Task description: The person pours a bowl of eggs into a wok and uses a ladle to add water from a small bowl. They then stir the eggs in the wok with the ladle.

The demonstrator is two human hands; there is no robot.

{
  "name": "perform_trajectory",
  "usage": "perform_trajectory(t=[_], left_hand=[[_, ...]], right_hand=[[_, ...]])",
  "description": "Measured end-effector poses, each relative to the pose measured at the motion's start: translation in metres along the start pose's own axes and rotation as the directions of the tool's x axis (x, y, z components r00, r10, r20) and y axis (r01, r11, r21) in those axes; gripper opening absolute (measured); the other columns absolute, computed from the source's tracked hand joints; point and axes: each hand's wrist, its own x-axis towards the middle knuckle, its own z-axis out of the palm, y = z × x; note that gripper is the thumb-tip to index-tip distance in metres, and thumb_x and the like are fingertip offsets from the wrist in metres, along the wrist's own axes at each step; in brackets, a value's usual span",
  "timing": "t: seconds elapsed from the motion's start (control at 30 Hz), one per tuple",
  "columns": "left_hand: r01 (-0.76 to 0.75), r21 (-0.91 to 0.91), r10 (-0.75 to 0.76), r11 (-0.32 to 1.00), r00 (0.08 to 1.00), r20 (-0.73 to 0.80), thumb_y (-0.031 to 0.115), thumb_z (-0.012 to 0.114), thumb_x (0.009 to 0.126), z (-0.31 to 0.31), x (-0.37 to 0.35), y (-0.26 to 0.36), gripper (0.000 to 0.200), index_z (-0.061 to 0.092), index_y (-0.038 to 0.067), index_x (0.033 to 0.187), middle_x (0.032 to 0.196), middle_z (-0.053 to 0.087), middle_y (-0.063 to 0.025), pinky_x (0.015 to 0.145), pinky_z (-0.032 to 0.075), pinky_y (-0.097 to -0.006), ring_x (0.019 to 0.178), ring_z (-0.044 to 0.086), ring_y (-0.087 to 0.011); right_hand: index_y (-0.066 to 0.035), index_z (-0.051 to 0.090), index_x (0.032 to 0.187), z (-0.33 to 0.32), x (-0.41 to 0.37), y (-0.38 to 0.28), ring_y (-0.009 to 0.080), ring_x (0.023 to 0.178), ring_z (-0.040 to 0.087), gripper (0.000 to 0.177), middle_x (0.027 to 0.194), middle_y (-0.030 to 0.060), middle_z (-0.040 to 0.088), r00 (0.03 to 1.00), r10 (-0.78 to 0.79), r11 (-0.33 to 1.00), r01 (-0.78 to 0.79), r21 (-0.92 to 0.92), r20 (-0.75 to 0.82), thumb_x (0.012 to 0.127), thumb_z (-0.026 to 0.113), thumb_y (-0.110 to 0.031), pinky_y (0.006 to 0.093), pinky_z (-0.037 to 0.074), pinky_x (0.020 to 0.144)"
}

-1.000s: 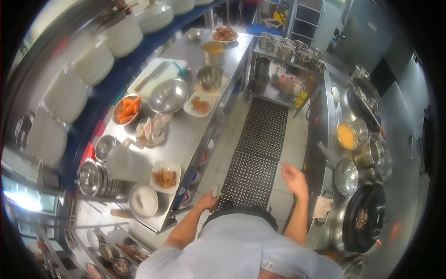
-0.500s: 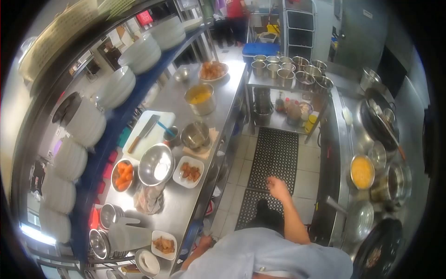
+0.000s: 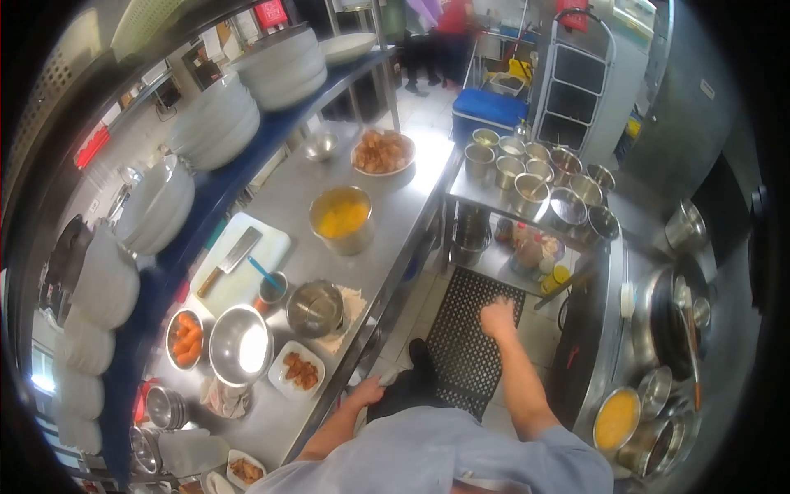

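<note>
My right hand (image 3: 499, 319) is held out in front of my body over the black floor mat (image 3: 465, 350), its fingers curled in and nothing showing in them. Low by the edge of the steel table (image 3: 300, 177), my left hand (image 3: 368, 390) hangs beside my dark trousers with its fingers bent. Nearest to it on the table is a white square dish of browned fried pieces (image 3: 297, 367). A steel mixing bowl (image 3: 240, 346) and a bowl of orange carrot pieces (image 3: 186, 339) stand further left.
A cleaver (image 3: 239, 251) lies on the white cutting board (image 3: 267, 247). Pots of yellow food (image 3: 341, 218) stand on both sides. Ahead, a low steel table carries several steel containers (image 3: 568, 206). A blue cooler (image 3: 491, 105) and a person in red (image 3: 453, 33) are further back.
My view has shifted forward along the aisle and turned. My left hand has come up and forward beside the table; my right hand stays raised in front, fingers curled.
</note>
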Motion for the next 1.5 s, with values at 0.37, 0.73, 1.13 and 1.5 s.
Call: perform_trajectory(t=[0.37, 0.73, 1.13, 1.5], left_hand=[[-0.315, -0.16, 0.346, 0.935, 0.907, 0.238, 0.043, 0.059, 0.081, -0.137, 0.152, 0.236, 0.055, 0.059, 0.003, 0.119, 0.108, 0.064, -0.0205, 0.088, 0.046, -0.0393, 0.101, 0.061, -0.0341], [-0.348, -0.286, 0.245, 0.893, 0.908, -0.34, 0.018, 0.055, 0.08, -0.212, 0.246, 0.25, 0.045, 0.052, 0.008, 0.123, 0.107, 0.063, -0.0187, 0.086, 0.047, -0.0398, 0.097, 0.061, -0.0335], [0.115, -0.553, -0.512, 0.825, 0.565, -0.647, 0.018, 0.053, 0.082, -0.393, 0.314, 0.351, 0.05, 0.044, 0.025, 0.131, 0.094, 0.064, -0.0223, 0.079, 0.049, -0.0479, 0.089, 0.062, -0.0404], [0.179, -0.556, -0.574, 0.812, 0.417, -0.704, 0.024, 0.052, 0.087, -0.404, 0.381, 0.308, 0.031, 0.059, 0.023, 0.118, 0.099, 0.066, -0.0148, 0.08, 0.049, -0.0467, 0.092, 0.063, -0.0352]], right_hand=[[-0.004, 0.066, 0.095, -0.074, 0.216, -0.02, 0.0359, 0.083, 0.06, 0.021, 0.082, 0.0173, 0.062, 0.835, -0.377, 0.919, 0.281, -0.278, -0.402, 0.08, 0.062, -0.019, 0.0433, 0.048, 0.075], [-0.005, 0.069, 0.085, -0.157, 0.428, -0.114, 0.0322, 0.089, 0.059, 0.015, 0.087, 0.0151, 0.063, 0.856, -0.484, 0.82, 0.371, -0.436, -0.182, 0.079, 0.059, -0.016, 0.0451, 0.045, 0.078], [-0.011, 0.072, 0.091, -0.136, 0.549, -0.21, 0.0304, 0.099, 0.055, 0.027, 0.099, 0.0154, 0.062, 0.591, -0.698, 0.293, 0.75, -0.592, 0.403, 0.078, 0.059, -0.032, 0.0477, 0.036, 0.082], [-0.005, 0.066, 0.094, -0.145, 0.563, -0.205, 0.0337, 0.094, 0.06, 0.028, 0.102, 0.0184, 0.06, 0.531, -0.751, 0.383, 0.834, -0.397, 0.392, 0.082, 0.058, -0.028, 0.0461, 0.044, 0.081]])
